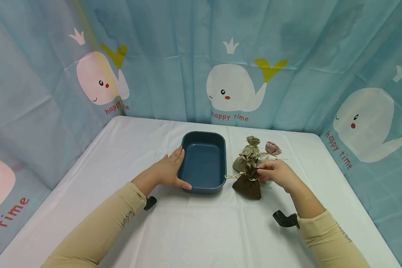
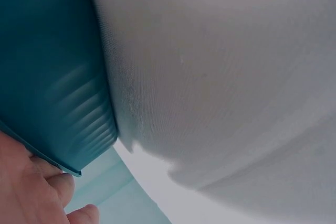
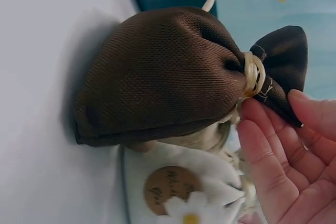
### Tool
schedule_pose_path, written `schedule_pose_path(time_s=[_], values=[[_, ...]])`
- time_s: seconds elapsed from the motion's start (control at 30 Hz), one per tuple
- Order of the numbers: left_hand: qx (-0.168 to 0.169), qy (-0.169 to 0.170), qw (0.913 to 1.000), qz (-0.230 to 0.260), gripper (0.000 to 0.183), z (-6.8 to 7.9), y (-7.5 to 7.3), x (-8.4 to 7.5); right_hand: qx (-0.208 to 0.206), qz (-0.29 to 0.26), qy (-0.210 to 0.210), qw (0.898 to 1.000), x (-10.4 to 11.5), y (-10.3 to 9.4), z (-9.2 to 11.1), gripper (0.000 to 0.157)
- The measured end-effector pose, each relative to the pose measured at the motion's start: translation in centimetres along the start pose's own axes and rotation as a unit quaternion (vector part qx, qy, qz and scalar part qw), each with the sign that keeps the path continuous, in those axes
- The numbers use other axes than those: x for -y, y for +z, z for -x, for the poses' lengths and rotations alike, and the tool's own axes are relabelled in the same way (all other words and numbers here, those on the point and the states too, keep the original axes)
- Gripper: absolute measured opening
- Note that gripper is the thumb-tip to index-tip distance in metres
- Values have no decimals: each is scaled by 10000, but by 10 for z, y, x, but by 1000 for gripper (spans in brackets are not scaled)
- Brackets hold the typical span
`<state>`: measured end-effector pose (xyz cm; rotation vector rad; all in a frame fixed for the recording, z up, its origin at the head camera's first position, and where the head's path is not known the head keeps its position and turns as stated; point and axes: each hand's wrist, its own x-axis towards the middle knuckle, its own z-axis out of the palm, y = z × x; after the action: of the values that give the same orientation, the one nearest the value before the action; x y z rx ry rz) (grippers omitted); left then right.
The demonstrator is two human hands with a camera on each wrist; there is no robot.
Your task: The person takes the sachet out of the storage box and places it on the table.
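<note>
A dark blue rectangular tray [image 1: 204, 133] stands on the white tablecloth [image 1: 194, 230]. My left hand [image 1: 172, 169] rests flat against its left wall, thumb along the front corner; in the left wrist view the fingers [image 2: 26, 182] lie beneath the tray's rim [image 2: 47, 66]. Right of the tray lies a dark brown drawstring pouch [image 1: 248, 186]. My right hand [image 1: 260, 174] pinches its tied, ruffled top. The right wrist view shows the pouch [image 3: 157, 77] close up, with its pale cord [image 3: 253, 74] and my fingers [image 3: 268, 156] at the ruffle.
Behind the brown pouch huddle two olive pouches [image 1: 242, 162] [image 1: 252, 141], a pink one [image 1: 273, 148] and a white one with a daisy and round tag [image 3: 173, 182]. A whale-print blue curtain [image 1: 234, 89] surrounds the table on three sides.
</note>
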<state>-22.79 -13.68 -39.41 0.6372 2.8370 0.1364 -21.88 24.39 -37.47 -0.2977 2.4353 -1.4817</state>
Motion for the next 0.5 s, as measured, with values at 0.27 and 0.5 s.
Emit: schedule_pose_path(time_s=[0.27, 0.5], values=[[-26, 9, 10000, -3, 138, -1, 0, 0, -46, 55, 137, 9999, -8, 0, -2, 23], [43, 45, 10000, 36, 138, 0, -2, -3, -98, 271, 274, 9992, -12, -6, -2, 25]])
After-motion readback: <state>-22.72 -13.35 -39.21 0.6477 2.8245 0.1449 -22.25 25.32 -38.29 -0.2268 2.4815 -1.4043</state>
